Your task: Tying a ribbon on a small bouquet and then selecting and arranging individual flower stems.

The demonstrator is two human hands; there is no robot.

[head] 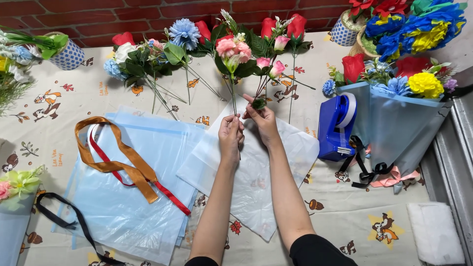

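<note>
My left hand grips the thin green stem of a pink artificial flower spray, whose blooms point away from me. My right hand pinches a second stem with pink buds just beside it, the two stems held close together. Both hands hover over a white translucent wrapping sheet on the table. Beyond them lie red roses, a blue pompom flower and a white-and-blue bunch.
Pale blue wrapping sheets with orange ribbon and red ribbon lie left. A blue tape dispenser and a blue-wrapped finished bouquet sit right. A black ribbon and another bouquet are at bottom left; flower pots line the brick wall.
</note>
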